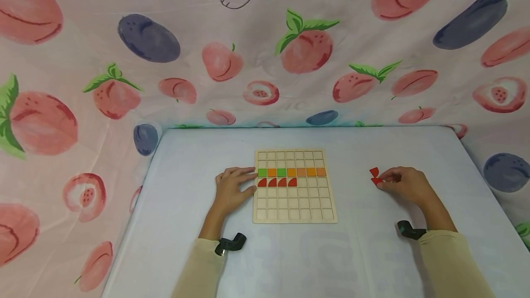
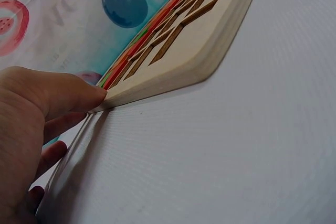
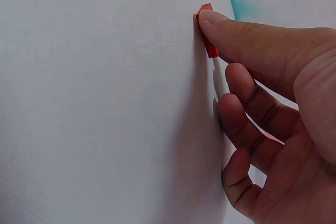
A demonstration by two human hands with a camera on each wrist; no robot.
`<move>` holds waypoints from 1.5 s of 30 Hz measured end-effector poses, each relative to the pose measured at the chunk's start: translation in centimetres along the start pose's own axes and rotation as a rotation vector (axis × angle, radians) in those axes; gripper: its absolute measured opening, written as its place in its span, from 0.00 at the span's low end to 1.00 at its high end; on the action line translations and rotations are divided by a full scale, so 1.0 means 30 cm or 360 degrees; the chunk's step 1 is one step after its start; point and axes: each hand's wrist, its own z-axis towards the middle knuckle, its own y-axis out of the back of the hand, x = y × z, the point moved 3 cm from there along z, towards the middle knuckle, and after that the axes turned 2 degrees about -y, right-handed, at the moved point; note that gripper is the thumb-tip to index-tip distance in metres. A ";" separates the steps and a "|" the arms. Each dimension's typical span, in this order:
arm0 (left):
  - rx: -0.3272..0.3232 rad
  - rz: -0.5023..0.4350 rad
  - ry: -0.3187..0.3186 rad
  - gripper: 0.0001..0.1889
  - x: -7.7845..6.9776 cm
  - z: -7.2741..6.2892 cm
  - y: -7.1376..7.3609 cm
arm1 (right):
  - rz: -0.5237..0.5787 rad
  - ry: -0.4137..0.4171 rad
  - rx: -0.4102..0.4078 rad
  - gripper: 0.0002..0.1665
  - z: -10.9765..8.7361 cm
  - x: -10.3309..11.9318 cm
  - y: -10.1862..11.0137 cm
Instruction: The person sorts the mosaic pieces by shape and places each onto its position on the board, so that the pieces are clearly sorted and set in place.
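A wooden grid board (image 1: 293, 217) lies on the table. One row holds green and orange square tiles (image 1: 281, 172); the row below has several red quarter-round tiles (image 1: 272, 182) at its left end. Along the board's left edge rests my left hand (image 1: 233, 192), thumb and fingertips touching the side with fingers fairly straight; the left wrist view shows the thumb (image 2: 79, 95) against the wooden edge. Off to the right of the board, my right hand (image 1: 407, 186) pinches a red tile (image 1: 375, 180) between thumb and fingers. Just beyond it lies another red tile (image 1: 374, 171).
A white cloth covers the table (image 1: 186, 169). Behind and beside it hangs a fruit-printed curtain (image 1: 248, 26). Each wrist carries a small black camera, one on the left (image 1: 230, 243) and one on the right (image 1: 410, 230).
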 end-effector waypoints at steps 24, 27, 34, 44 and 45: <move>-0.0004 -0.0003 -0.0010 0.19 -0.004 0.000 0.002 | 0.0182 0.0118 -0.0108 0.18 -0.012 0.046 -0.041; -0.0001 -0.0007 -0.0004 0.19 -0.005 -0.001 0.003 | 0.0224 0.0113 -0.0113 0.18 -0.012 0.064 -0.055; -0.0009 -0.0004 0.0004 0.19 -0.003 -0.001 0.002 | 0.0342 0.0083 -0.0096 0.16 0.000 0.141 -0.087; -0.0004 0.0003 -0.0009 0.19 -0.007 -0.001 0.004 | 0.0464 0.0202 -0.0061 0.16 0.032 0.225 -0.142; -0.0006 0.0004 -0.0014 0.19 -0.008 -0.001 0.004 | 0.0474 0.0194 -0.0057 0.17 0.034 0.233 -0.147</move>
